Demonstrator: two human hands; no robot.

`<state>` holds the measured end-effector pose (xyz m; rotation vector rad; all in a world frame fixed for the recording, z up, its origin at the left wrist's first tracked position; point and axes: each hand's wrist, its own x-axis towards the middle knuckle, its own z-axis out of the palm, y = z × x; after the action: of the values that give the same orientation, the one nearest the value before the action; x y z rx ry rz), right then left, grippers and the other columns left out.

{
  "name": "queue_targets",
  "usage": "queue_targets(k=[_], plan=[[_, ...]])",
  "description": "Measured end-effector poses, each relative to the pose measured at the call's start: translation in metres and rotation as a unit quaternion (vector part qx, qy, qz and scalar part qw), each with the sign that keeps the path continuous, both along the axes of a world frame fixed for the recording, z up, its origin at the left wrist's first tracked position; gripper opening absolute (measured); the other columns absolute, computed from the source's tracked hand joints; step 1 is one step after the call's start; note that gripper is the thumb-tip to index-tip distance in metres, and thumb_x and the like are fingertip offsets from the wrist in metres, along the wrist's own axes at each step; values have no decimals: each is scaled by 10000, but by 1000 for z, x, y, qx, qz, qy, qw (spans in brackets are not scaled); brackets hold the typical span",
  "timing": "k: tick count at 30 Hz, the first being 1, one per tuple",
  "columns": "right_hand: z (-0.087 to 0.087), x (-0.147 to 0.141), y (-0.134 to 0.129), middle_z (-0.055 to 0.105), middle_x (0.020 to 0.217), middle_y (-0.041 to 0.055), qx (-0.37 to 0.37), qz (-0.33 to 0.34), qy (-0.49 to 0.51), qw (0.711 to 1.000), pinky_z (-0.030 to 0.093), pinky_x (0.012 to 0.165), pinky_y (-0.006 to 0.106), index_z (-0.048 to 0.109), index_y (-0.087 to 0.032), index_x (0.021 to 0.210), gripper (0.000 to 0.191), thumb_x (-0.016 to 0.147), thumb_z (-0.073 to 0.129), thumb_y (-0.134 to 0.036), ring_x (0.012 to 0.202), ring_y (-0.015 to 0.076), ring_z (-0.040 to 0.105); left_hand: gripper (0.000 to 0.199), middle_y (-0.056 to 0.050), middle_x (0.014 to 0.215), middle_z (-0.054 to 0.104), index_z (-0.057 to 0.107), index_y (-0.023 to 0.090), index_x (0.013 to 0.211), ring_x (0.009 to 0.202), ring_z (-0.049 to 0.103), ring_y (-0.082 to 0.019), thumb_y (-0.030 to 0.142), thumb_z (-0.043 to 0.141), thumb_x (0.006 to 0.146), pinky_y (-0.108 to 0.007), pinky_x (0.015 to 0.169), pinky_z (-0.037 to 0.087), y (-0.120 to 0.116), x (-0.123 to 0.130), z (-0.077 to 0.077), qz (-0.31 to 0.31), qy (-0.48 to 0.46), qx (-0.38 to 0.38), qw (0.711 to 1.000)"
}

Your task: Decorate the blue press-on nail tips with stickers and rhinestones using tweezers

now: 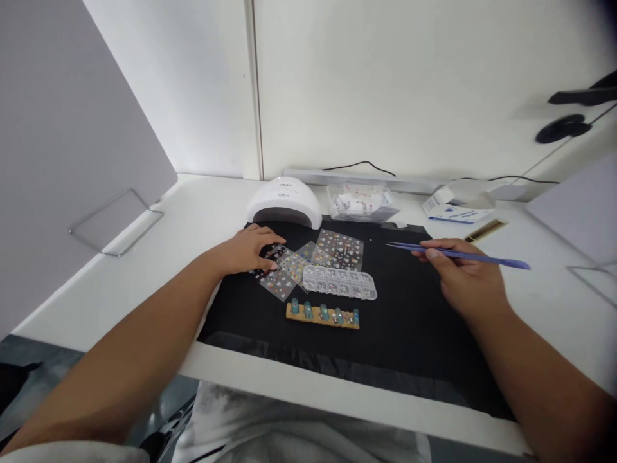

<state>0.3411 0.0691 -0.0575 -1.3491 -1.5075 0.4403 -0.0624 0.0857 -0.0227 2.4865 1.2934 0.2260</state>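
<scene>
My left hand (250, 249) reaches onto the overlapping clear nail sticker sheets (280, 278), its thumb and fingers apart at their left edge. In my right hand (460, 273) is a pair of blue tweezers (491, 259), held nearly level, tips pointing left over the black mat (409, 334). Nothing shows between the tips. A clear compartment case (340, 283) of small decorations lies between my hands, overlapping the sheets. Nearer to me is a yellowish strip (315, 318) bearing several glossy blue-green nail tips (324, 312).
A white nail lamp (284, 200) stands behind the sheets. Beside it are a clear plastic box (360, 202) of small packets and an opened white-and-blue carton (456, 209). A narrow gold-edged box (486, 229) lies behind my right hand. Wire frames stand at both sides.
</scene>
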Motion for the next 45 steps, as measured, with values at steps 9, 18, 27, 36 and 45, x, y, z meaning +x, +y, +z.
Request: queue_targets(k=[9,18,27,36,45], plan=[[2,-2,-2,733,847,45,-25,-4,29,999,516,919,552,709,-231,934,263,766,675,-431,835,248,698,492,-82,1278,587,585,222,1303,1181,475,-280,327,623,823,-451,1054,363,1,-1,-2,-9,-9,5,1000],[5,-4,-4,727,830,48,-19,-5,27,999,502,907,563,713,-231,918,239,759,673,-405,821,255,688,524,-59,1227,642,593,195,1285,1181,537,-212,77,433,801,-415,1097,387,3,-7,-5,17,-97,10,995],[6,-3,-5,732,852,49,-18,0,12,1000,501,917,563,711,-235,940,240,780,661,-406,852,262,692,430,-71,1107,659,670,153,1085,1106,572,-202,45,447,734,-392,1053,427,0,0,-3,33,-119,62,990],[9,-5,-7,736,859,50,-10,1,3,1000,510,913,536,705,-230,918,238,779,653,-416,868,264,695,892,-43,1581,317,344,318,1483,1430,237,-321,576,721,716,-517,1176,169,-13,11,7,-27,59,-56,996],[11,-7,-7,738,852,62,-15,1,-6,1000,512,883,502,706,-215,915,220,785,649,-382,856,256,694,880,9,1591,298,260,363,1510,1457,180,-311,508,689,755,-520,1189,85,-13,15,14,-2,106,-88,990]])
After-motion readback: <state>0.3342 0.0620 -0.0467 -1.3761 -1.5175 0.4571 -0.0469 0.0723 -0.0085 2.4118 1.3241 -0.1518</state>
